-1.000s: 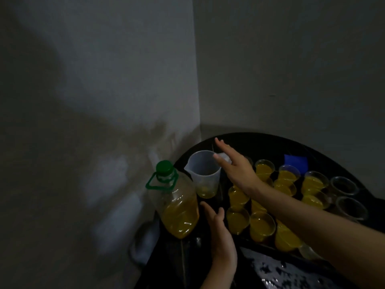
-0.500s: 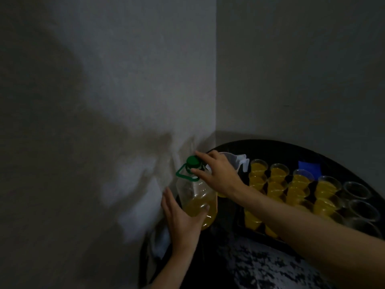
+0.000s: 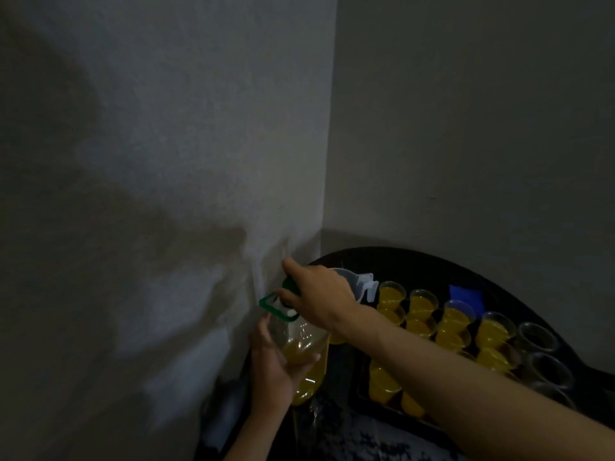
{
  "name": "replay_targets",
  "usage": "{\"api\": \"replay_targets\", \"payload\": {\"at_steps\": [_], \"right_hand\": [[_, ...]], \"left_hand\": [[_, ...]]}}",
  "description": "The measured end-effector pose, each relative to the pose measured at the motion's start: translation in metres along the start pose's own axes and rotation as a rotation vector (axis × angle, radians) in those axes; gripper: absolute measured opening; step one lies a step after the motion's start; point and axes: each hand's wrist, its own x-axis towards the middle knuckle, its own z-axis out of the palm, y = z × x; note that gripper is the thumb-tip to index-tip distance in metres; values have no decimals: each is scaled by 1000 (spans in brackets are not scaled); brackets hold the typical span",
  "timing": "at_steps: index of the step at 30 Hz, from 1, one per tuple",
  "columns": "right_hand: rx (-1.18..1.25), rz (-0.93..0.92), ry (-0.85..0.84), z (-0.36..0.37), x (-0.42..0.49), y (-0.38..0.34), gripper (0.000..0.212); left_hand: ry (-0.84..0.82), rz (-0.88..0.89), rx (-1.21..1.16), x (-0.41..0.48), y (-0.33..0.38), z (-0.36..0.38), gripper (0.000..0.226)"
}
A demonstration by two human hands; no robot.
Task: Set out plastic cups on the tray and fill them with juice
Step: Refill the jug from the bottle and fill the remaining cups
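A clear juice bottle (image 3: 304, 357) about a third full of yellow juice stands at the table's left edge. My left hand (image 3: 270, 364) grips its body from the left. My right hand (image 3: 316, 296) is curled over the green cap (image 3: 290, 284), whose green carry ring (image 3: 271, 302) sticks out to the left. Behind my right hand stands a clear measuring jug (image 3: 361, 286). To the right a dark tray (image 3: 362, 390) carries several plastic cups filled with juice (image 3: 452, 319) and, at its right end, three empty cups (image 3: 539, 341).
The round dark table (image 3: 416, 261) sits in a corner, with walls close behind and to the left. A blue object (image 3: 466, 294) lies behind the cups. A dark patterned cloth (image 3: 359, 440) covers the near part of the table.
My right hand moved from the jug to the bottle cap and closed over it. My left hand came round the bottle's body and took hold of it. The view shifted left.
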Motion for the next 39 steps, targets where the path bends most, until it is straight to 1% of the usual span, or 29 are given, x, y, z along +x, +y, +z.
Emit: {"api": "replay_targets", "payload": {"at_steps": [1,3,4,6,10,13,15,18,20,21,23,25,29,34,37,39], "right_hand": [[-6,-15,-25,-2,0,1,34],[-22,-56,-90,-7,1,1,32],[-24,-77,-128,-11,2,1,31],[-40,-112,-226,-21,3,2,31],[-99,-131,-459,-48,11,2,40],[-204,-143,-550,-56,16,-15,50],[-228,-117,-536,-55,15,-22,61],[-275,-29,-376,-45,16,-20,71],[-320,-5,-271,-36,20,-14,65],[-333,-16,-250,-32,20,-12,59],[-302,-50,-255,-28,20,-8,47],[-257,-69,-279,-29,20,-7,43],[-282,-98,-303,-36,22,-9,43],[-231,-205,-347,-41,21,-3,44],[-180,-242,-319,-46,20,0,45],[-121,-223,-229,-45,15,3,44]], "left_hand": [[6,21,-28,3,-4,1,120],[-6,-12,15,5,-11,2,123],[-8,-31,76,5,-10,3,124],[1,-48,114,6,-9,2,128],[8,-44,110,9,-4,-3,127],[-8,-7,50,7,-10,-11,123],[60,-10,4,6,-17,-11,123],[85,4,-6,10,-35,-4,123],[70,-7,19,9,-32,-6,127],[49,-21,33,9,-28,-7,128],[15,-37,61,8,-20,-9,124],[7,-28,70,7,-16,-11,121],[9,-32,36,6,-14,-13,120],[8,-46,118,3,-1,-16,120],[12,-62,125,4,0,-16,119],[20,-75,121,4,2,-16,118]]}}
